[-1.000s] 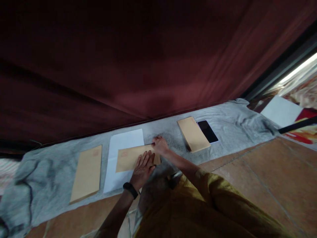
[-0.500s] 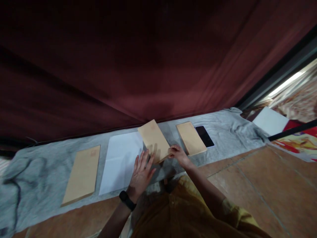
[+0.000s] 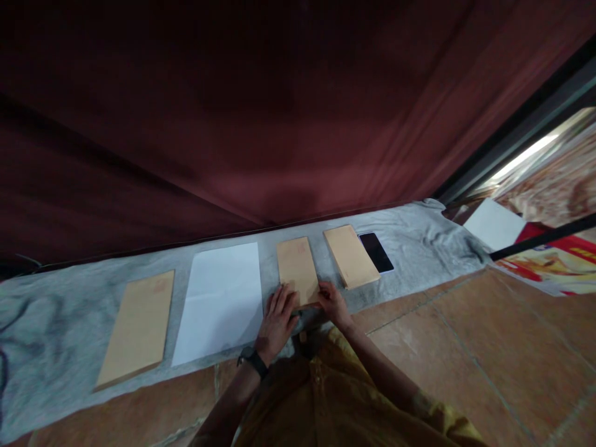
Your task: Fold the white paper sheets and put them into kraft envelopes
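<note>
A tan paper envelope lies on the grey cloth in front of me, its long side pointing away. My left hand, with a dark watch on the wrist, rests with outstretched fingers on the envelope's near left edge. At the near right corner, my right hand has its fingers closed on the envelope's edge; the exact grip is partly hidden. Just to the right is a stack of tan envelopes. Left of my left hand lies a white sheet of paper.
Another tan envelope stack lies at the left. A dark-screened phone touches or nearly touches the right stack. The grey cloth runs along a dark red curtain. Brown floor tiles lie below; a colourful printed sheet is at the right.
The middle envelope has turned from slanted to nearly straight and lies lower on the cloth. My left hand has moved right onto its edge. The whole view has shifted slightly.
</note>
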The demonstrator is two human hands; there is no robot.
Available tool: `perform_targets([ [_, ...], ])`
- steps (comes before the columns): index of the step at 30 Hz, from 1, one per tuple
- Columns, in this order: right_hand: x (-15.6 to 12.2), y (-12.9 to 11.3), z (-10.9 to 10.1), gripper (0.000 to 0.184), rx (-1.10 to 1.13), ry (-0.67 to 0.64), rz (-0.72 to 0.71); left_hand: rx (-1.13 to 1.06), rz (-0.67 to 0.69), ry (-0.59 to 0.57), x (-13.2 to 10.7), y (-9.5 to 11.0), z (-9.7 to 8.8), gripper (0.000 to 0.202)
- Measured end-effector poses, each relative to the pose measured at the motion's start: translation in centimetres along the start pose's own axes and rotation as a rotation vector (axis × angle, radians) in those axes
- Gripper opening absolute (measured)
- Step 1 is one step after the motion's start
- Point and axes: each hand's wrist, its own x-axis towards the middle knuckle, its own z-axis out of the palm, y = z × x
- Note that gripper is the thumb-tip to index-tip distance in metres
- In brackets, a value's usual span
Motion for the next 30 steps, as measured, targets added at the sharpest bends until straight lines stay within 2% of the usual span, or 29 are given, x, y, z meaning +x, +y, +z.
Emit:
perform_targets([
  [5, -0.8, -0.2, -0.7, 0.035, -0.440, 0.030, -0.357, 0.092, 0.016, -0.023, 1.0, 0.8, -0.3, 0.044],
  [8, -1.2, -0.4, -1.2, 0.038, -0.585, -0.060, -0.514, 0.135, 0.036, -0.032, 1.8, 1.4, -0.2, 0.042],
  [11, -1.7, -0.6, -1.6, 0.039, -0.668, -0.209, -0.617, 0.142, 0.029, -0.033, 2.4, 1.5, 0.0, 0.043],
  [14, -2.1, -0.7, -2.0, 0.038, -0.708, -0.300, -0.652, 0.127, 0.048, -0.025, 2.4, 1.1, 0.2, 0.041],
  [18, -2.3, -0.6, -2.3, 0.041, -0.734, -0.315, -0.652, 0.140, 0.076, -0.012, 1.4, 0.5, 0.5, 0.042],
  [21, -2.3, -0.9, -2.4, 0.045, -0.753, -0.352, -0.667, 0.156, 0.090, -0.025, 0.9, 1.1, 0.8, 0.046],
  [26, -2.2, -1.7, -2.2, 0.053, -0.782, -0.423, -0.673, 0.147, 0.064, -0.081, 1.5, 2.5, 1.1, 0.057],
  [30, -2.3, -1.4, -2.9, 0.054, -0.824, -0.456, -0.694, 0.127, 0.074, -0.106, 1.2, 1.9, 0.9, 0.053],
])
